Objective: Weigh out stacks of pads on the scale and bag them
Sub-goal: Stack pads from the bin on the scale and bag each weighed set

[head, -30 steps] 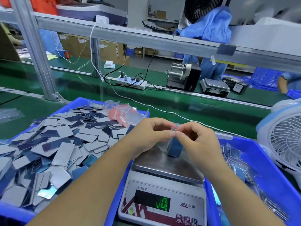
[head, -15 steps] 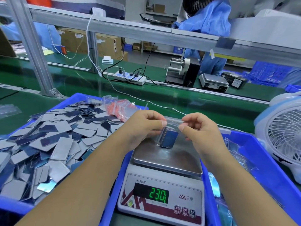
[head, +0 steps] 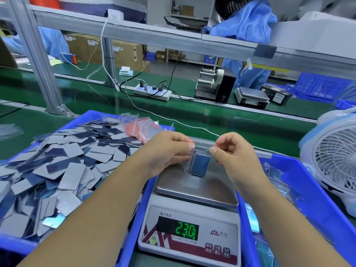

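Green desk [head: 57, 120] matting carries two blue bins with the scale [head: 192, 218] set between them; its display reads 23.0. At 9 o'clock from the scale, the left bin [head: 90, 117] holds loose pads [head: 63, 166], with a bundle of empty red-strip bags [head: 140, 128] at its far edge.

The bag [head: 199, 162] in hand stands on the scale pan, a blue pad stack visible inside. The left hand [head: 169, 153] pinches the zip strip at its 9 o'clock end; the right hand [head: 231, 153] pinches the 3 o'clock end. Both sets of fingers are curled.

Handling judgement: the load is light and the stack fairly stiff, but the film is thin, soft and probably slippery. Hold by the zip strip or the bag's upper corners, not the film over the stack. Keep the mouth upward until sealed, as pads may slide out.
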### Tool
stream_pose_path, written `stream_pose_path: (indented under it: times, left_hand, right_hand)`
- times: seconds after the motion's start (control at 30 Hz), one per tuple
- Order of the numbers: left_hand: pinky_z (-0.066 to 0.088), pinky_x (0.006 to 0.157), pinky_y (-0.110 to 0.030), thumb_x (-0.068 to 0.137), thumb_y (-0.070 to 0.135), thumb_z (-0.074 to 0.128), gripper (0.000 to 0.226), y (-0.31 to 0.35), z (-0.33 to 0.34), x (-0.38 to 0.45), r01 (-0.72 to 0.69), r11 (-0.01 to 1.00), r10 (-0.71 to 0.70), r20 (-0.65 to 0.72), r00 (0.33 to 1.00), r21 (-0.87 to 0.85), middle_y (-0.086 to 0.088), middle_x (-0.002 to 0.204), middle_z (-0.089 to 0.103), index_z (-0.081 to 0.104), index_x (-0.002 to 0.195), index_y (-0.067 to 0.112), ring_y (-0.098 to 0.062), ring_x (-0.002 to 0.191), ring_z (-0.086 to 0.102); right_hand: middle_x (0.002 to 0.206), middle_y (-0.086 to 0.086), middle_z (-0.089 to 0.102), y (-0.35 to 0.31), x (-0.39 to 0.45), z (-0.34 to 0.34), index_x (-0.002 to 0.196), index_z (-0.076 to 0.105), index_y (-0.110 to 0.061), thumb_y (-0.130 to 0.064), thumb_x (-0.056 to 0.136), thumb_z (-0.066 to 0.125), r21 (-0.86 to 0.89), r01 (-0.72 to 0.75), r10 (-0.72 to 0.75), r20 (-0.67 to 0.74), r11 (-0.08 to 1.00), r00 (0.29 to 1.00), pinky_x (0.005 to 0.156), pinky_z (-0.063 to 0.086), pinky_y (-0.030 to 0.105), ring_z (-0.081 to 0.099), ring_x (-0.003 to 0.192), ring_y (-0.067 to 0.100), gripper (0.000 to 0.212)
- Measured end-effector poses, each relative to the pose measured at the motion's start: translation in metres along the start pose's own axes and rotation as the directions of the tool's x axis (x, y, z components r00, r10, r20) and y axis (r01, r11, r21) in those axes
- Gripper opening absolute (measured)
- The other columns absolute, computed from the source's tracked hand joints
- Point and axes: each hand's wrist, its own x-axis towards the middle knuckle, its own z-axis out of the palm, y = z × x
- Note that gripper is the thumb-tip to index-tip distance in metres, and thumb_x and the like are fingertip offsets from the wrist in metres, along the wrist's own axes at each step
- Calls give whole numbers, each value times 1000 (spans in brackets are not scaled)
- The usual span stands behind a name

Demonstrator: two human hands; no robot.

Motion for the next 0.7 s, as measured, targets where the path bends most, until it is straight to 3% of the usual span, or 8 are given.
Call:
stream_pose_path:
  times: [0.17, 0.37, 0.6, 0.7]
  left_hand:
    - [60, 79, -28, 89, 0, 69, 9, -1, -3, 1, 48, 999, -48, -17, 999, 2, -6, 76, 71, 70, 83, 6, -17, 78, 71]
    - [59, 82, -27, 91, -2, 66, 10, -1, -2, 0, 16, 999, -15, -4, 1000, 47, -6, 80, 66, 66, 83, 5, -17, 81, 66]
    - [58, 81, -29, 93, 0, 62, 18, 1, 2, -2, -16, 996, 14, 20, 1000, 86, -2, 77, 63, 63, 79, 11, -14, 78, 63]
    - [55, 70, -24, 91, 3, 63, 20, 1, 7, -1, -28, 991, 27, 13, 1000, 129, 1, 74, 61, 64, 75, 14, -11, 72, 59]
  right_hand:
    - [70, 0, 61, -3, -1, -1, 83, 59, -18, 2, 85, 69, 108, -64, 63, 7, 992, 998, 58, 46, 24, 52, 58, 11, 23]
    - [64, 3, 61, -2, 1, -2, 84, 55, -14, 7, 85, 67, 250, -175, 169, 45, 952, 985, 54, 41, 26, 47, 53, 15, 24]
    - [67, 3, 60, -1, 0, 3, 79, 55, -17, 7, 86, 65, 224, -118, 113, 36, 968, 993, 54, 42, 25, 46, 54, 15, 27]
    - [71, 7, 57, 0, -1, 6, 78, 57, -19, 5, 86, 65, 204, -102, 97, 37, 974, 995, 54, 42, 25, 46, 57, 16, 27]
